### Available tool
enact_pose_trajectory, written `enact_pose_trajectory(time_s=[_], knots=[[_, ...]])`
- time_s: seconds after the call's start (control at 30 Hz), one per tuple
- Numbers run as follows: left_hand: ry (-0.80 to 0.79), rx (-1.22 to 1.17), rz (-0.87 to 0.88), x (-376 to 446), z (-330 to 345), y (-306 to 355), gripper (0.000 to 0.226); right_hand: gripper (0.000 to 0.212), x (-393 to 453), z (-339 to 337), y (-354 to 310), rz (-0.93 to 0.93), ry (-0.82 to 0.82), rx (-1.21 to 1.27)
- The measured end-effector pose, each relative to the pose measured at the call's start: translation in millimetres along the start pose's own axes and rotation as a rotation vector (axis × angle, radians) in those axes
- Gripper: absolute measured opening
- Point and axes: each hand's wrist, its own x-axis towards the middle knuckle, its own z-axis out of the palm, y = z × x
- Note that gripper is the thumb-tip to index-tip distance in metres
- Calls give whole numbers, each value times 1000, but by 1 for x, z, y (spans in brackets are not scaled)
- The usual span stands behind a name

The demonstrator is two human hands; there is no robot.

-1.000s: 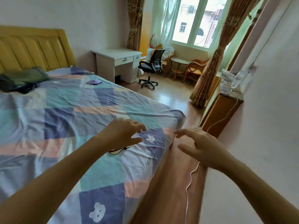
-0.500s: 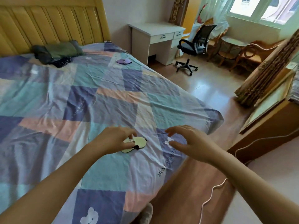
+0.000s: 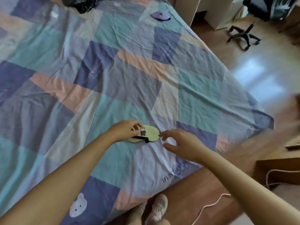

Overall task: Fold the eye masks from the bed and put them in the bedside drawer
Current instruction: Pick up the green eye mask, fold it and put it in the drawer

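A pale green eye mask (image 3: 150,133) with a small animal print and a black strap lies flat on the patchwork bedsheet (image 3: 129,82) near the bed's foot edge. My left hand (image 3: 125,129) pinches the mask's left end. My right hand (image 3: 180,142) hovers with fingers spread, its fingertips touching the mask's right tip. A second, purple eye mask (image 3: 160,15) lies far up the bed near its right edge. No drawer front is in view.
Dark clothing (image 3: 84,4) sits at the bed's head. A white desk (image 3: 209,12) and a black swivel chair (image 3: 245,35) stand on the wooden floor to the right. A pink cable (image 3: 209,207) trails across the floor beside my shoes (image 3: 155,208).
My head has tilted down toward the bed. My left hand has taken hold of the green mask's end, and my right hand has moved left until it touches the mask's other tip.
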Motion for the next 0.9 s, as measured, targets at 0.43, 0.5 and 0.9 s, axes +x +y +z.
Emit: enact_pose_trajectory(time_s=[0.43, 0.5, 0.9], knots=[[59, -245, -254, 117, 98, -70, 39, 21, 135, 129, 93, 322, -150, 754], [114, -226, -264, 135, 117, -81, 44, 25, 144, 153, 102, 396, -166, 875], [177, 59, -191, 191, 130, -114, 32, 46, 172, 212, 119, 625, 57, 1308]])
